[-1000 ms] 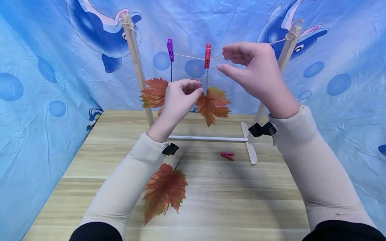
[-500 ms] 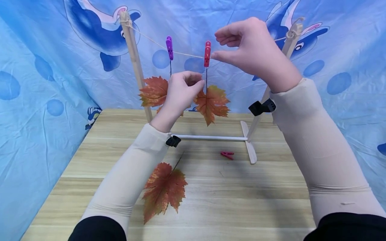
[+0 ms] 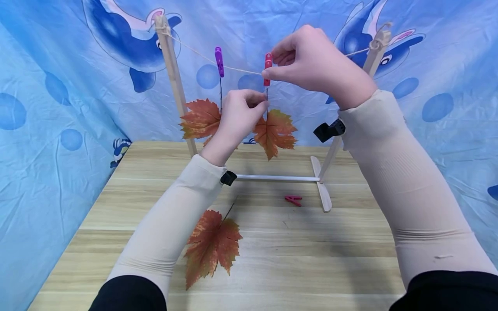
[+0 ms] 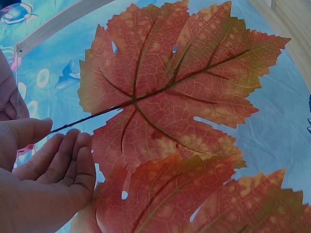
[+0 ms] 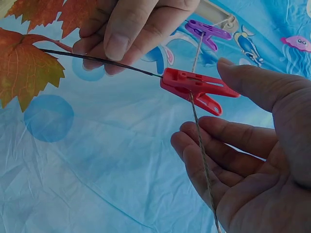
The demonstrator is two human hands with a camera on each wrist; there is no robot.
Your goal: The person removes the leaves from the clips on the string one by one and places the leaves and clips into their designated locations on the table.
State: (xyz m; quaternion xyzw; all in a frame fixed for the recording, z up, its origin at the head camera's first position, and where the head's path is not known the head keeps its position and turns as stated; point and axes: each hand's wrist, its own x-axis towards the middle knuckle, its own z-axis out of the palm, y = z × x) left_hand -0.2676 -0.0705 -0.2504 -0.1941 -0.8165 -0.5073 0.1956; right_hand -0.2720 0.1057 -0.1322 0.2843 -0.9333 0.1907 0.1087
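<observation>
My right hand point(image 3: 317, 62) spread about red clothespin point(image 5: 177, 80), fingers apart from it; cannot tell whether thumb touches. Clothespin sits on string point(image 5: 208, 172), biting stem point(image 5: 141, 70) of hanging leaf point(image 3: 276, 134). Thumb and fingers of my left hand point(image 3: 240, 115) flank stem; cannot tell whether they pinch. Purple clothespin point(image 3: 219, 62) on same string. Another leaf point(image 3: 215, 242), pink clothespin point(image 3: 292, 199) lie on surface point(image 3: 311, 268).

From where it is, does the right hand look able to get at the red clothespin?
Likely yes: the right hand has its thumb and fingers either side of the red clothespin, nothing blocks its handles, and the left hand is at the leaf stem.
</observation>
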